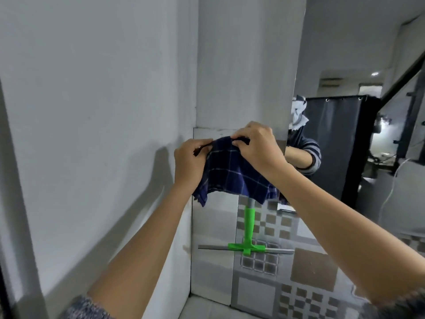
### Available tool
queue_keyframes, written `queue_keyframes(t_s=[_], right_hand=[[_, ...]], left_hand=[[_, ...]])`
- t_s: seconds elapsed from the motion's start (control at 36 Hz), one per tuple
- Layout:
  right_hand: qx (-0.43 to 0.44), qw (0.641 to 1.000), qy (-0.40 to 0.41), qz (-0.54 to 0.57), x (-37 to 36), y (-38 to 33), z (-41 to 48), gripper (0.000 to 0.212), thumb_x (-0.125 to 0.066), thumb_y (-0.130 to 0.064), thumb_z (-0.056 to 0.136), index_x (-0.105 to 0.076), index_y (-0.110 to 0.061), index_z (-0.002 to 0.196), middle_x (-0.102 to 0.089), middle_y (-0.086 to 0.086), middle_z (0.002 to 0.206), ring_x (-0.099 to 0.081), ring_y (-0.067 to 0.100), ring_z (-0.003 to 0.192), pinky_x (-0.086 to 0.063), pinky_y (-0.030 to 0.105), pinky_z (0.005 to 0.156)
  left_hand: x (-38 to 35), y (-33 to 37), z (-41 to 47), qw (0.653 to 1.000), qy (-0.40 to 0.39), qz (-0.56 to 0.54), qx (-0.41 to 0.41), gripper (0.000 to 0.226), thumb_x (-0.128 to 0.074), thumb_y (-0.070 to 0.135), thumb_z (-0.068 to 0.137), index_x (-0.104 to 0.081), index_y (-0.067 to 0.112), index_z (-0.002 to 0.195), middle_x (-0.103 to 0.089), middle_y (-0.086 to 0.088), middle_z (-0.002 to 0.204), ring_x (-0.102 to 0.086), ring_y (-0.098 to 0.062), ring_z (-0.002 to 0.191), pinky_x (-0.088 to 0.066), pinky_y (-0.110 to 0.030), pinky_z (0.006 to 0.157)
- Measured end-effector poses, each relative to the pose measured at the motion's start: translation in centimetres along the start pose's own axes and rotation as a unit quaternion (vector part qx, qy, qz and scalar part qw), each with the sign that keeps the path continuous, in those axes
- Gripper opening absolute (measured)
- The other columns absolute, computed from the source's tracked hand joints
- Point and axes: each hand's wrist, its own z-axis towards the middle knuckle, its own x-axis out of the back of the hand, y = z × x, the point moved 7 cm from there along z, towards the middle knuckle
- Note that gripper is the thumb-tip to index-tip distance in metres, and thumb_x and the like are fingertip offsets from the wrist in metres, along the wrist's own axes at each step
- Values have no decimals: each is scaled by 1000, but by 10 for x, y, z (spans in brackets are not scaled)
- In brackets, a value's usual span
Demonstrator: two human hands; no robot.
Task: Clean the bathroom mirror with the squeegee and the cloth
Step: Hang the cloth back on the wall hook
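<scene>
A white wall [92,111] meets grey patterned tiles [276,295] (checkered squares) low in the corner.

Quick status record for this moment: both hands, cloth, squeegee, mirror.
left hand: pinches the cloth's top edge
right hand: pinches the same edge, a little higher
cloth: dark blue check, hanging down from both hands, in front of the wall, not on the mirror
squeegee: green, upright against the tiled wall, blade at the bottom, handle top hidden behind the cloth, in neither hand
mirror: right of the hands, untouched
</scene>
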Motion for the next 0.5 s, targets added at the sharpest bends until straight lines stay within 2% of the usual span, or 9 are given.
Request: queue_keyframes(t_s=[0.14, 0.28, 0.42, 0.5], right_hand=[[-24, 999, 38, -1, -14, 8, 47, 18, -56, -5, 88, -71, -6, 98, -60, 13, 95, -57, 25, 84, -48, 31, 77], [-49, 998, 19, -25, -43, 25, 61, 20, -53, -4, 89, -72, -5, 96, -58, 15, 95, -57, 29, 83, -49, 38, 78], [-58, 997, 25, -35, -58, 34, 58, 21, -52, -6, 90, -71, -4, 97, -58, 15, 93, -57, 30, 80, -51, 40, 74], [-70, 996, 37, -28, -64, 36, 50, 23, -48, -5, 91, -71, -3, 95, -58, 15, 91, -55, 29, 77, -49, 38, 72]], left_hand=[[-12, -8, 48, 1000, 14, 17, -4, 21, -52, 13, 91, -68, 17, 104, -65, 5, 99, -58, -5, 88, -41, -4, 74], [-26, -25, 68, 993, 28, 101, -59, 27, -46, 3, 90, -68, 11, 102, -65, -3, 98, -57, -11, 85, -38, -9, 72], [-34, -46, 73, 987, 24, 145, -61, 30, -43, 0, 88, -68, 11, 101, -60, 0, 98, -48, -6, 79, -35, -2, 64], [-37, -53, 67, 992, 12, 116, -49, 30, -44, -2, 88, -67, 13, 101, -53, 5, 97, -49, 0, 77, -36, 2, 71]])
